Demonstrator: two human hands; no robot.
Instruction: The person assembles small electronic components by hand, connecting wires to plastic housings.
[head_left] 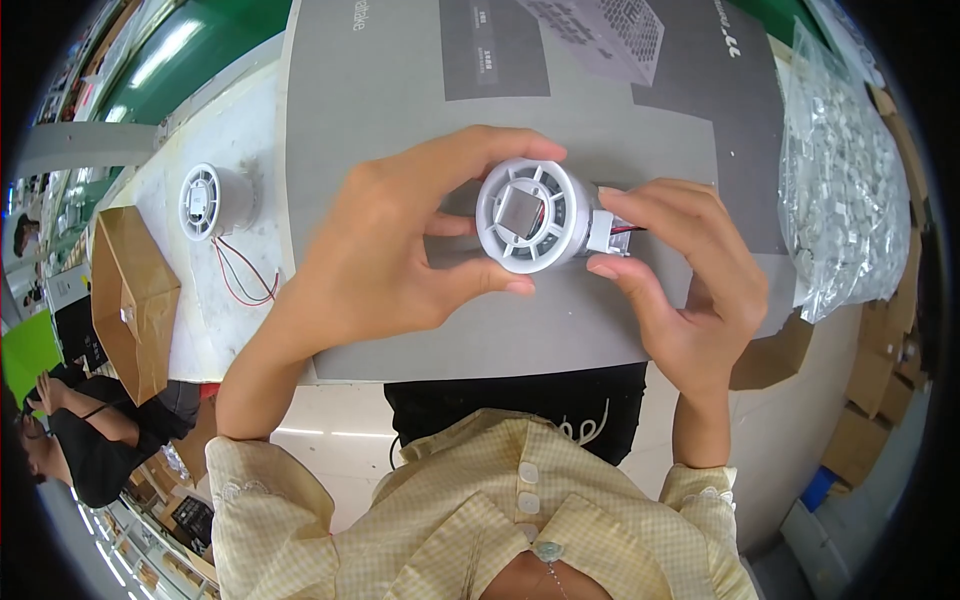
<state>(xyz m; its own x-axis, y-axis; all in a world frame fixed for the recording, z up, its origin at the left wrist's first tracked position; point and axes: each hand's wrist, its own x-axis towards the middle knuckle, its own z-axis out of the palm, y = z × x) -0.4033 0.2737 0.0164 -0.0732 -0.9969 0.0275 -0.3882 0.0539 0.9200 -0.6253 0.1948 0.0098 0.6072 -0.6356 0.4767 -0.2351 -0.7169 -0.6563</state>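
Observation:
My left hand (395, 240) is closed around a white round housing (547, 245), its thumb below and fingers above. The spoked ring face, with a silver square in its centre, tilts up toward me. At the housing's right side sits a small white block (601, 231) with a red and a dark wire. My right hand (695, 270) pinches this block between the thumb below and the fingers above. Whether the block is fixed to the housing I cannot tell. Both hands are above a grey printed sheet (420, 345).
A similar white housing (233, 200) with loose red and dark wires lies on the white tabletop at left. Beside it is an open cardboard box (150, 300). A clear bag of small white parts (845, 190) rests at the right edge. Another person (100, 430) is at lower left.

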